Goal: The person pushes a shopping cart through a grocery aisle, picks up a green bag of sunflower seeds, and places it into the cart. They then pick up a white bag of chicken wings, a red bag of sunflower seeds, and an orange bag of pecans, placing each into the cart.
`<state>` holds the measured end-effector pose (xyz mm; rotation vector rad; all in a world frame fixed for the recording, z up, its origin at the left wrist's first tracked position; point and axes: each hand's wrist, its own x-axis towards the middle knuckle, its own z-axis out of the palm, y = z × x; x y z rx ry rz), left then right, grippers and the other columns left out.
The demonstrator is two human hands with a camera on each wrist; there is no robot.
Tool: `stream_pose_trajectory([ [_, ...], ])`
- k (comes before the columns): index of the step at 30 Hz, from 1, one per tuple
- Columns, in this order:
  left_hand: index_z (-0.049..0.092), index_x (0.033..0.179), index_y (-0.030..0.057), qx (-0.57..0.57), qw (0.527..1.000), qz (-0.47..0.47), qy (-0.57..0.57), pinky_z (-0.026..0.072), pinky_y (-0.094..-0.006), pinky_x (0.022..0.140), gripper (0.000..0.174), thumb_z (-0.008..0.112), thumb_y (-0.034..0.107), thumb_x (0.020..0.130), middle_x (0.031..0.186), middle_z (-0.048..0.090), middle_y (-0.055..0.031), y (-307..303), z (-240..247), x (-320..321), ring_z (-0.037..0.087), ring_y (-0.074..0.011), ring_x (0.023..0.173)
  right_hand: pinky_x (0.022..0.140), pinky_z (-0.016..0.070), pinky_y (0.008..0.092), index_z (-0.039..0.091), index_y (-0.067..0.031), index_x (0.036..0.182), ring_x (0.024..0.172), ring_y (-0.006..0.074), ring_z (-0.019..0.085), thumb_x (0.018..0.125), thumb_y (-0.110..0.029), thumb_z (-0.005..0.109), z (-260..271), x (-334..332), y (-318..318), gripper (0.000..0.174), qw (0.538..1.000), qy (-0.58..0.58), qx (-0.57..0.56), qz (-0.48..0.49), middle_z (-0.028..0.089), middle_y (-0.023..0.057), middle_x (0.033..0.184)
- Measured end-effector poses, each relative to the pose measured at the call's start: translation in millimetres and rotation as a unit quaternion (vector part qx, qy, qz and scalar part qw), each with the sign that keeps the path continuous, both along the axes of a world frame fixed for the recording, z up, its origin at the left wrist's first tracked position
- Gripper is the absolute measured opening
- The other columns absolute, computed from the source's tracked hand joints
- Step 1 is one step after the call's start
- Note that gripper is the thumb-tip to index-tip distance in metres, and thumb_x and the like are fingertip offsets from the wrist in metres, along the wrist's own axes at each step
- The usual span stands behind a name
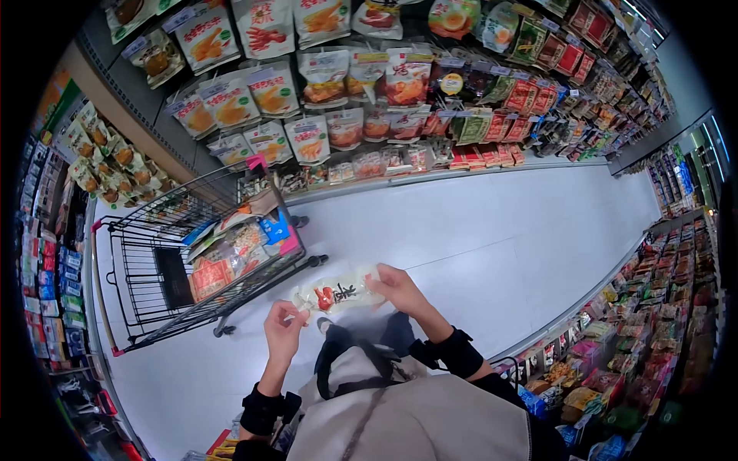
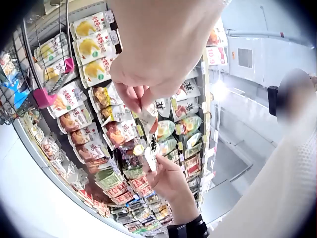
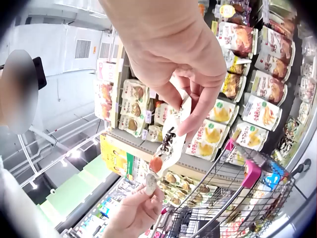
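A long pale snack packet (image 1: 338, 293) with a red picture and black lettering stretches between the two hands in the head view. My left hand (image 1: 284, 329) pinches its left end between thumb and fingers. At the opposite end my right hand (image 1: 397, 289) holds it the same way, thumb on the packet's face. In the right wrist view the packet (image 3: 169, 141) hangs slanted from the right hand (image 3: 181, 74), and the left hand (image 3: 134, 210) grips its lower tip. The left wrist view shows the packet (image 2: 150, 136) nearly edge-on.
A black wire shopping cart (image 1: 173, 253) with pink corners stands to the left, with several bagged goods (image 1: 238, 250) inside. Ahead runs a shelf wall of hanging snack pouches (image 1: 323, 77). More packets fill the shelves at right (image 1: 615, 346). White floor (image 1: 461, 230) lies between.
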<state>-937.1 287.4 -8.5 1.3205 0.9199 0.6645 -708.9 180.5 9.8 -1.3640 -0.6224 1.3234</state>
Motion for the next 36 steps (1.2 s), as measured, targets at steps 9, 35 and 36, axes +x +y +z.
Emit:
stream_pose_trajectory([
  [9,0.050,0.081,0.0014,-0.001,0.994,-0.107,0.034,0.0461,-0.0207,0.055,0.013,0.062,0.001,0.075,0.074,0.052,-0.0012,-96.0,-1.5,181.8,0.052,-0.0069,0.068,0.053,0.0521,0.0254,0.052,0.0024,0.095,0.068,0.0097,0.057,0.085,-0.013,0.051,-14.8,146.8,-143.9,0.018,0.991,0.011,-0.002,-0.131,0.059,0.0051,0.081],
  [35,0.049,0.106,0.0012,-0.067,0.939,-0.337,0.018,0.0442,-0.0211,0.066,0.035,0.065,0.011,0.077,0.081,0.057,-0.0019,-96.5,-24.7,448.2,0.053,-0.0072,0.072,0.059,0.0537,0.0284,0.051,0.0007,0.102,0.076,0.0117,0.058,0.082,-0.007,0.055,-1.2,377.6,-199.4,0.022,0.981,0.005,-0.023,-0.190,0.060,0.0054,0.085],
  [36,0.049,0.106,0.0010,-0.072,0.941,-0.330,0.017,0.0440,-0.0212,0.067,0.035,0.065,0.011,0.077,0.080,0.057,-0.0019,-89.7,-26.5,458.5,0.053,-0.0072,0.072,0.060,0.0540,0.0291,0.051,0.0001,0.101,0.076,0.0117,0.058,0.081,-0.007,0.057,-1.4,389.3,-192.5,0.021,0.984,0.003,-0.019,-0.180,0.060,0.0047,0.084],
])
